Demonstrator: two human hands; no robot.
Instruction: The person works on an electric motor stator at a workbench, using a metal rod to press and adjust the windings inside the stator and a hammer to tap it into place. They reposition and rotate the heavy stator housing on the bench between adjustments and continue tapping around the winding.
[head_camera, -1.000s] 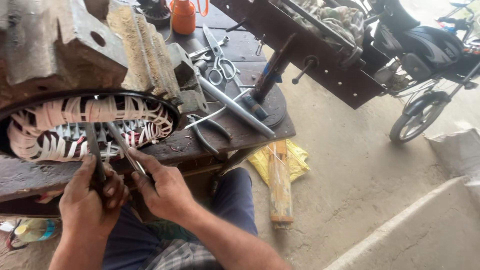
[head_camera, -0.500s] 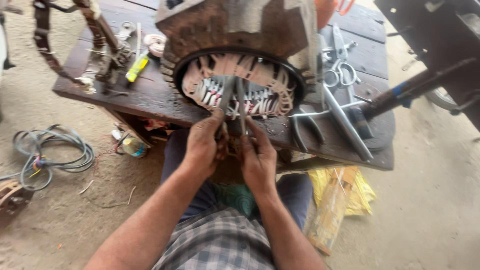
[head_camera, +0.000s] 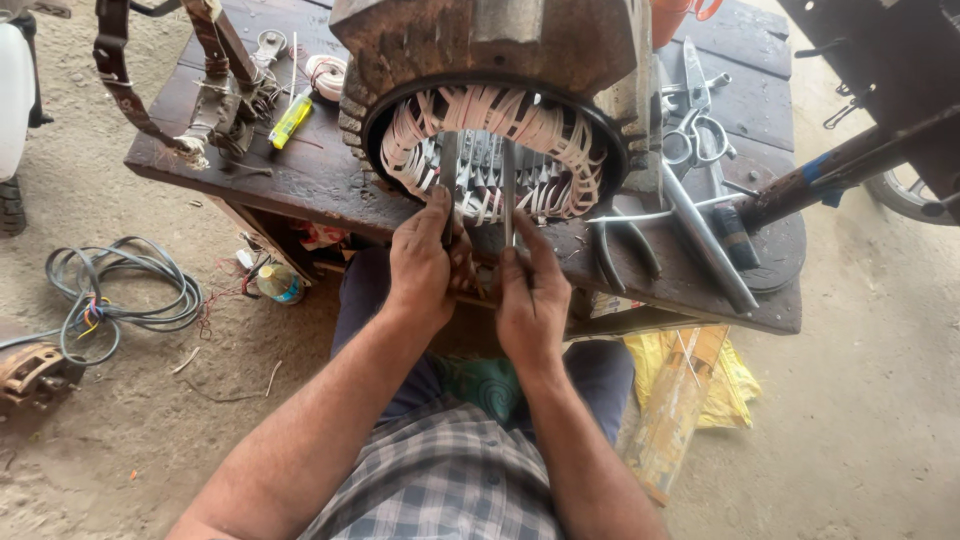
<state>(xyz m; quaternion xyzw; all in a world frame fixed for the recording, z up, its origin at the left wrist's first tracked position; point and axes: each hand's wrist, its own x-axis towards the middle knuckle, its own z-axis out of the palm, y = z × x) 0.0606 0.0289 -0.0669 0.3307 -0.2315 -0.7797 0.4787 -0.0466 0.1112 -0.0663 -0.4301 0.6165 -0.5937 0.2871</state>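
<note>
Working the stator slots with two thin tools

The motor stator (head_camera: 495, 110) stands on the table (head_camera: 300, 180). At its mouth, your left hand (head_camera: 425, 265) pinches a dark rod (head_camera: 448, 175) and your right hand (head_camera: 530, 295) a metal strip (head_camera: 508, 190); keep both parallel to the slots, clear of the white insulation strips (head_camera: 540, 125).

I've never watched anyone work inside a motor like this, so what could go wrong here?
The metal rod in the right hand could slip and nick the pale insulation strips. The heavy stator housing sits at the edge of the wooden bench, above the person's legs, and might shift. The left hand could scrape the core's edge.
</note>
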